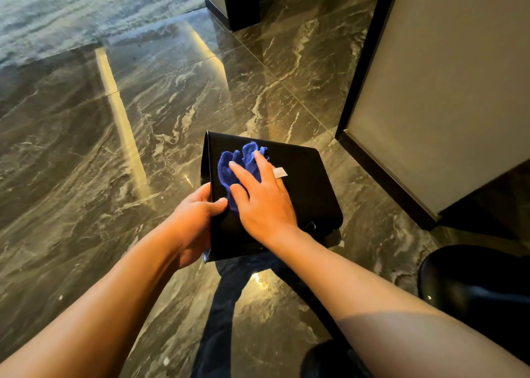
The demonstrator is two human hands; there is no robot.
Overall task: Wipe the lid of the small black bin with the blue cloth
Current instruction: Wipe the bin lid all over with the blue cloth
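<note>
Down on the dark marble floor stands the small black bin, near the corner of a beige wall panel on the right. Its flat lid faces up. The right hand lies flat with spread fingers on the crumpled blue cloth, pressing it onto the far left part of the lid. The left hand grips the left edge of the bin, thumb on top.
</note>
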